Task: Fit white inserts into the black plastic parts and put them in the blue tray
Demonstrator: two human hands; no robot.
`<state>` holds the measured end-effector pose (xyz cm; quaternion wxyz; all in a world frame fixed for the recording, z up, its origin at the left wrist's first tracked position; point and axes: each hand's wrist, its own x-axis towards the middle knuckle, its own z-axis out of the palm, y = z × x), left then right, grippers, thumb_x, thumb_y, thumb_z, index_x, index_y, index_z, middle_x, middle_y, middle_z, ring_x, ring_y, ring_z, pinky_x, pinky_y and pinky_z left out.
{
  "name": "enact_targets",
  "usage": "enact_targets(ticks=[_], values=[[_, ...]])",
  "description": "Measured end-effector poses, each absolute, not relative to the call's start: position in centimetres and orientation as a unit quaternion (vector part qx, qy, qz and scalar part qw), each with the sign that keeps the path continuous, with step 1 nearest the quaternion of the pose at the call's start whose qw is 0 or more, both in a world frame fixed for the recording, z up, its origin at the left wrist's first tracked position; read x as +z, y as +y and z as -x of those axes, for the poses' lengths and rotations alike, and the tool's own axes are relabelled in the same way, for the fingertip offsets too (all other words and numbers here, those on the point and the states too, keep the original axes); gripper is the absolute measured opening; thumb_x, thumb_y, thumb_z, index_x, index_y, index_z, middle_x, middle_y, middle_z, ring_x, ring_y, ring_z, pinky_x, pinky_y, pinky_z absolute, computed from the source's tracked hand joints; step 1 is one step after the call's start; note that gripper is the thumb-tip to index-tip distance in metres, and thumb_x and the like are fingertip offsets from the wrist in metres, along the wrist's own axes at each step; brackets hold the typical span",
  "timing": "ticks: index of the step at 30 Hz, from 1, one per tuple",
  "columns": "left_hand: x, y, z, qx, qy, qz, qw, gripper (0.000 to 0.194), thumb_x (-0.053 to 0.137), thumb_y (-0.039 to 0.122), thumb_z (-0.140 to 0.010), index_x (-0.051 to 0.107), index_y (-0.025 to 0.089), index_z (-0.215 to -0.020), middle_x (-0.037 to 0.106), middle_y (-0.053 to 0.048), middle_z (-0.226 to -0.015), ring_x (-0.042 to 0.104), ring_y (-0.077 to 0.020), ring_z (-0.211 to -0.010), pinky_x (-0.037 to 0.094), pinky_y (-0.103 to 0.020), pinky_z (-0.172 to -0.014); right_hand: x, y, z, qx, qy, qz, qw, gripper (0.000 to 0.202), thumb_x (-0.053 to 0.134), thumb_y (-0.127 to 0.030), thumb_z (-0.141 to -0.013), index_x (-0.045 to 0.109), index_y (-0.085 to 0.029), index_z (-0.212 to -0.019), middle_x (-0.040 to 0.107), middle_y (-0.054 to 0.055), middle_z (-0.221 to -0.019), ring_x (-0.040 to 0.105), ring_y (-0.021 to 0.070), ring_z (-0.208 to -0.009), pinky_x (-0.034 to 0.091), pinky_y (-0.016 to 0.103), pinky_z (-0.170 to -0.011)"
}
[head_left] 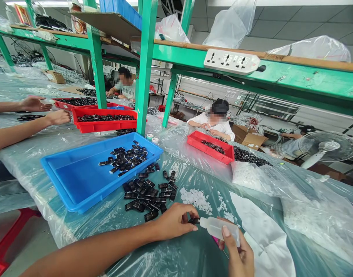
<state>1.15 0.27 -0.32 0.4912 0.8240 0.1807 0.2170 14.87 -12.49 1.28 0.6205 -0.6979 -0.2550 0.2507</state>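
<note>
My left hand (pixel 178 220) pinches a small black plastic piece (pixel 194 221) between thumb and fingers. In my right hand (pixel 238 248) lies a translucent squeeze bottle (pixel 218 227), tipped sideways with its nozzle at the black piece. Something pink shows under the bottle, partly hidden by my fingers. Just beyond my left hand is a loose pile of black pieces (pixel 144 192). Small white translucent bits (pixel 196 199) are scattered past the bottle. A blue tray (pixel 75 181) holds more black pieces at its right end.
Red trays (pixel 104 125) of black parts stand behind the blue one, another red tray (pixel 211 154) farther right. A green shelf post (pixel 146 77) rises from the table. Bags of white bits (pixel 251 177) and a white sheet (pixel 260 231) lie right. Another person's hands (pixel 59 116) work at left.
</note>
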Motion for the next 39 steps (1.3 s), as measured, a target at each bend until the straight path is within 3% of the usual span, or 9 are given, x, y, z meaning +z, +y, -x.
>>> enact_targets(ticks=[5, 10, 16, 23, 39], values=[[-0.3, 0.3, -1.2, 0.218, 0.181, -0.825, 0.489, 0.022, 0.064, 0.031, -0.076, 0.060, 0.019, -0.095, 0.064, -0.002, -0.091, 0.056, -0.0114, -0.065, 0.040, -0.018, -0.054, 1.2, -12.4, -14.9, 0.239, -0.263, 0.695, 0.625, 0.050, 0.061, -0.061, -0.068, 0.060, -0.019, -0.096, 0.045, -0.004, -0.055, 0.043, 0.0145, -0.059, 0.033, 0.026, -0.058], [-0.2, 0.2, -1.2, 0.222, 0.179, -0.820, 0.495, 0.021, 0.063, 0.030, -0.077, 0.060, 0.018, -0.094, 0.063, -0.002, -0.091, 0.056, -0.0111, -0.066, 0.038, -0.017, -0.052, 1.4, -12.5, -14.6, 0.226, -0.256, 0.696, 0.631, 0.053, 0.065, -0.061, -0.063, 0.061, -0.019, -0.096, 0.059, 0.002, -0.079, 0.050, 0.0175, -0.070, 0.038, 0.027, -0.064], [-0.4, 0.2, -1.3, 0.230, 0.178, -0.812, 0.506, 0.020, 0.064, 0.029, -0.076, 0.061, 0.018, -0.093, 0.064, -0.002, -0.088, 0.056, -0.0113, -0.065, 0.037, -0.018, -0.052, 1.0, -12.4, -15.0, 0.253, -0.267, 0.681, 0.633, 0.047, 0.062, -0.059, -0.069, 0.060, -0.019, -0.094, 0.049, -0.004, -0.057, 0.041, 0.0127, -0.056, 0.033, 0.026, -0.057], [-0.5, 0.2, -1.5, 0.232, 0.184, -0.780, 0.552, 0.023, 0.064, 0.029, -0.076, 0.062, 0.015, -0.094, 0.064, -0.005, -0.089, 0.058, -0.0134, -0.068, 0.040, -0.019, -0.055, 0.7, -12.1, -15.4, 0.293, -0.224, 0.615, 0.697, 0.045, 0.062, -0.056, -0.071, 0.058, -0.017, -0.093, 0.046, -0.005, -0.054, 0.041, 0.0129, -0.057, 0.034, 0.025, -0.054], [-0.3, 0.1, -1.4, 0.243, 0.178, -0.790, 0.534, 0.020, 0.064, 0.027, -0.075, 0.062, 0.017, -0.092, 0.063, -0.003, -0.089, 0.054, -0.0109, -0.065, 0.039, -0.019, -0.054, 0.2, -12.1, -15.4, 0.274, -0.239, 0.646, 0.671, 0.047, 0.063, -0.054, -0.070, 0.060, -0.016, -0.099, 0.049, -0.004, -0.055, 0.043, 0.0131, -0.055, 0.034, 0.026, -0.055]])
